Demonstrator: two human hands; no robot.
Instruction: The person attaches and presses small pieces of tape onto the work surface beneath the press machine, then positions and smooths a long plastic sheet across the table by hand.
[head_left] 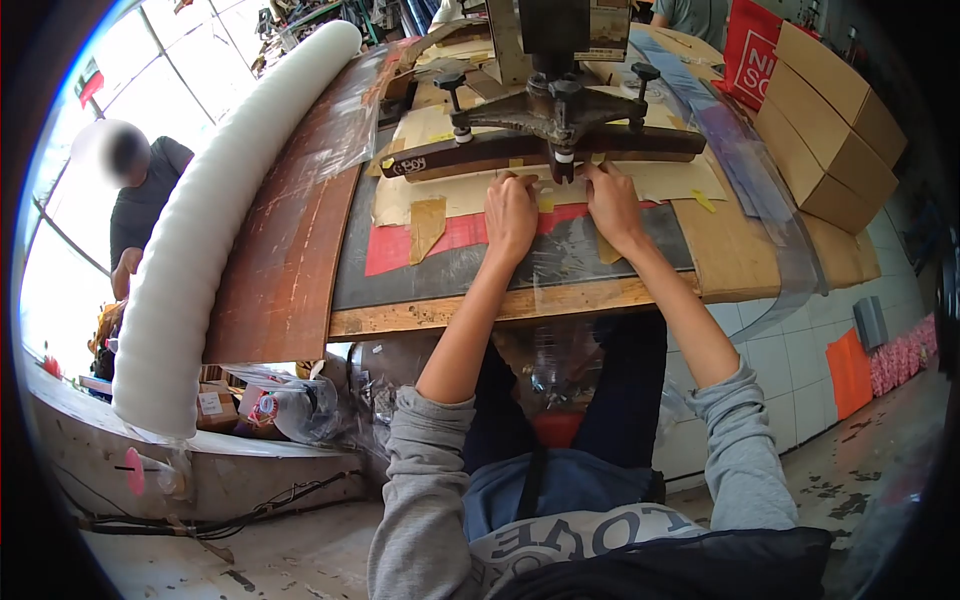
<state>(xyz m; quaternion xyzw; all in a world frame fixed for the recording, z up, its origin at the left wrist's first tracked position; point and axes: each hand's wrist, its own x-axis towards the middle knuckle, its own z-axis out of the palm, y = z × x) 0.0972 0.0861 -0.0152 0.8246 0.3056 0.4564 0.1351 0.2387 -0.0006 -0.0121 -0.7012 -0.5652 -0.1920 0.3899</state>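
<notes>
My left hand (511, 216) rests on a tan card sheet (460, 190), just in front of a dark press bar (640, 144). Its fingers are curled, and whatever lies under the tips is hidden. To the right, my right hand (614, 208) is in a similar pose, fingers bent together close to the bar; I cannot make out anything in them. Between the hands sits the lower tip of a black metal press head (562, 112). A red strip (385, 249) shows beneath the card, with a brown tape piece (427, 230) across it.
A white foam roll (215, 235) runs along the left, beside a reddish-brown board (275, 270). Cardboard boxes (825, 130) and a red bag (748, 60) stand at right, near clear plastic sheeting (775, 225). Another person (140, 190) is at far left.
</notes>
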